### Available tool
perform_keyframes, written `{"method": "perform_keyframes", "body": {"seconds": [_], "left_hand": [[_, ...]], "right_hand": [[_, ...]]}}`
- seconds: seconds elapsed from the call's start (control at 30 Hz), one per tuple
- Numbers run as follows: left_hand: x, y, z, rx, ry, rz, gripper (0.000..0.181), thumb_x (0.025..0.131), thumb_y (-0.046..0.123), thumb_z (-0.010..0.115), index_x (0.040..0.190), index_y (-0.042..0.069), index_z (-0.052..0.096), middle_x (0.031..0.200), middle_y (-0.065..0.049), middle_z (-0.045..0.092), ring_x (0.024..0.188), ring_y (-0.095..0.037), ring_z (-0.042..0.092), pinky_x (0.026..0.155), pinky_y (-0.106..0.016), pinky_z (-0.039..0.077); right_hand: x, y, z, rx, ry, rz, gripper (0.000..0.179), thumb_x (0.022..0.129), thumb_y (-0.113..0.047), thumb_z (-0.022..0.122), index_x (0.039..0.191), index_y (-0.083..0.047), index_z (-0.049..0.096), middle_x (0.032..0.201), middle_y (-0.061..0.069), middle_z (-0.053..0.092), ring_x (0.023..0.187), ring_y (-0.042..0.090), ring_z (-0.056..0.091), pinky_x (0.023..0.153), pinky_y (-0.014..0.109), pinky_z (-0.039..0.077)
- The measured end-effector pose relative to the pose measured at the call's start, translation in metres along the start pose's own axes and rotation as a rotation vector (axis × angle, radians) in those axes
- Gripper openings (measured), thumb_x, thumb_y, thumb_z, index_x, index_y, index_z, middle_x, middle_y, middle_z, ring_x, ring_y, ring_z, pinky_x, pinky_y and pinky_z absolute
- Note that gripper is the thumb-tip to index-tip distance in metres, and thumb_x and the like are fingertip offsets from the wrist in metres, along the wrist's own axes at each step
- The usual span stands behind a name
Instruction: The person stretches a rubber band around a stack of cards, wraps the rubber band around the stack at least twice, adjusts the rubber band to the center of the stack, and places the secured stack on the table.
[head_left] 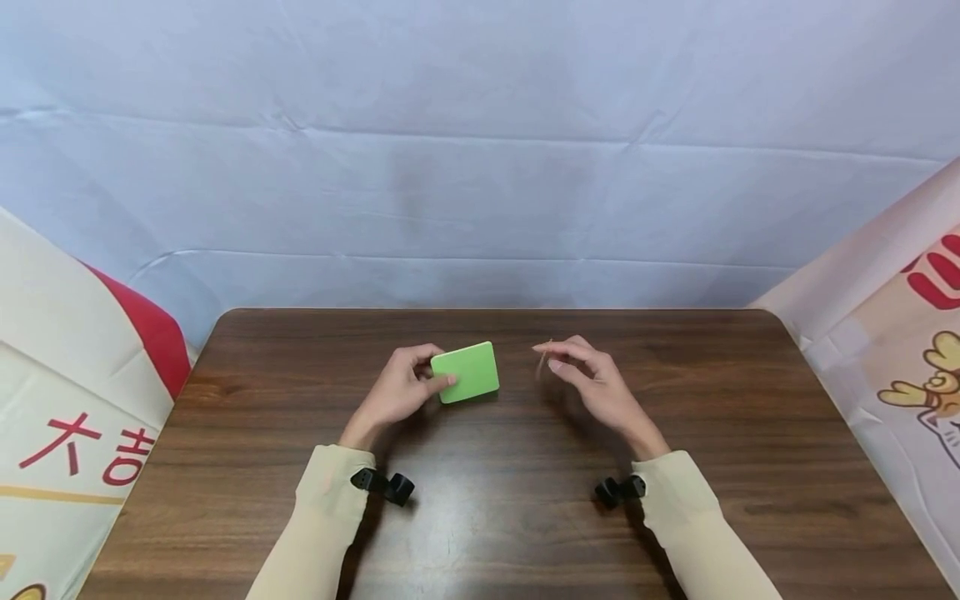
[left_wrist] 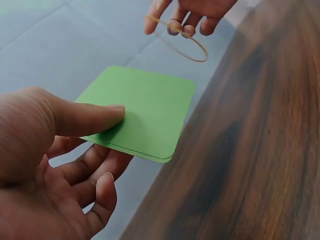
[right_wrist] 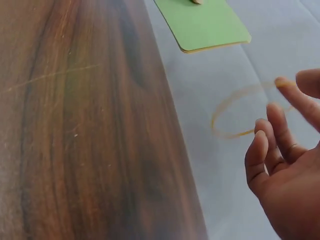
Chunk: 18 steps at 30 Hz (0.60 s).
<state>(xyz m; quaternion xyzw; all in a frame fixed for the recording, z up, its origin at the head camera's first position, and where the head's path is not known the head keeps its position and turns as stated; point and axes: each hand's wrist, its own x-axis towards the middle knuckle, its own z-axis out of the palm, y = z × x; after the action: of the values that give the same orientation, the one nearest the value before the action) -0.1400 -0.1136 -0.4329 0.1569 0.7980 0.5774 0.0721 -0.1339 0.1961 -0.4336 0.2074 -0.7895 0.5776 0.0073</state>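
My left hand (head_left: 403,385) grips a thin stack of green cards (head_left: 471,373) with rounded corners. In the left wrist view the thumb presses on the top card (left_wrist: 150,100) and the other fingers lie beneath. Across a short gap to the right is my right hand (head_left: 600,385), its fingers partly curled. A thin yellowish rubber band (right_wrist: 214,120) hangs as a loose loop from the right fingers. Its loop passes by the tip of the index finger (right_wrist: 300,100), apart from the cards. Both hands are raised over the table's far part.
A dark brown wooden table (head_left: 480,517) lies under both arms. Behind its far edge hangs a pale creased cloth (head_left: 480,183). Printed sheets hang at the left (head_left: 82,400) and right (head_left: 907,367). Each wrist wears a small black camera on a strap.
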Motion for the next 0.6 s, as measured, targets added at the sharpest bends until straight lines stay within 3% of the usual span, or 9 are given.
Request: {"method": "perform_keyframes", "body": {"seconds": [0.17, 0.37, 0.6], "left_hand": [[0.0, 0.006, -0.001, -0.081, 0.01, -0.034, 0.015, 0.088, -0.002, 0.075, 0.103, -0.003, 0.07, 0.088, -0.013, 0.073, 0.074, -0.018, 0.067, 0.067, -0.036, 0.054], [-0.001, 0.015, -0.003, -0.125, 0.008, -0.026, 0.015, 0.089, -0.003, 0.074, 0.103, -0.004, 0.07, 0.087, -0.014, 0.072, 0.073, -0.019, 0.066, 0.067, -0.029, 0.054], [-0.002, 0.023, -0.005, -0.15, 0.011, -0.018, 0.014, 0.089, -0.002, 0.075, 0.102, -0.004, 0.07, 0.085, -0.013, 0.07, 0.072, -0.022, 0.063, 0.065, -0.025, 0.051]], "right_hand": [[0.001, -0.011, 0.001, 0.068, 0.051, -0.1, 0.03, 0.098, 0.006, 0.058, 0.125, 0.003, 0.069, 0.101, 0.007, 0.058, 0.096, 0.019, 0.054, 0.079, 0.025, 0.047], [0.004, -0.045, 0.011, -0.086, 0.261, -0.303, 0.029, 0.083, 0.018, 0.072, 0.109, 0.006, 0.074, 0.09, 0.018, 0.051, 0.08, 0.023, 0.053, 0.067, 0.026, 0.045], [0.007, -0.065, 0.015, -0.173, 0.337, -0.392, 0.041, 0.069, 0.019, 0.082, 0.107, 0.005, 0.075, 0.084, 0.025, 0.043, 0.079, 0.036, 0.041, 0.068, 0.029, 0.035]]}}
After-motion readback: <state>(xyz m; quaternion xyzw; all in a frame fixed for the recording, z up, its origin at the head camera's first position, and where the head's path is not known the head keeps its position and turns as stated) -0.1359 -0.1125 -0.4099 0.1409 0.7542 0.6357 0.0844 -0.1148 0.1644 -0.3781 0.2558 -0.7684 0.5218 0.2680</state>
